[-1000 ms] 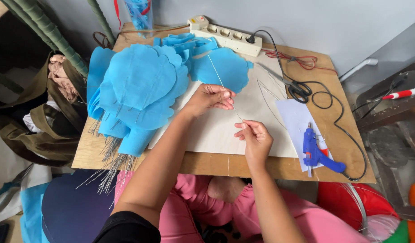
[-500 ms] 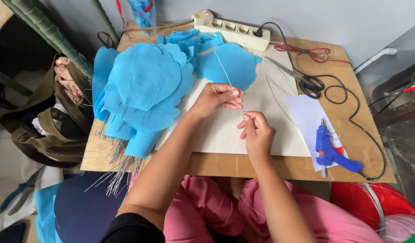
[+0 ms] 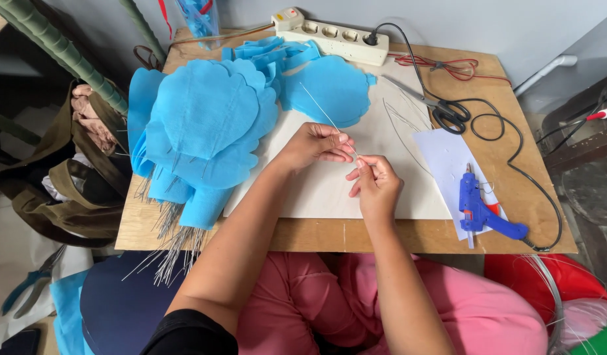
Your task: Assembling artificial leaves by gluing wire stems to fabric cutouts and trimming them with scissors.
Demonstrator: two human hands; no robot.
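Both my hands meet over a pale board on a wooden table. My left hand and my right hand pinch the same thin metal wire, which slants up and away from my fingers towards the blue petals. A pile of blue fabric petals with wire stems lies to the left of my left hand, stems hanging over the table's front edge.
A blue glue gun rests on white paper at the right, its black cord looping around. Black scissors and a white power strip lie at the back. A brown bag and pliers sit left, off the table.
My hands have drawn closer together at the middle of the board, still on the wire. The camera view has shifted slightly.
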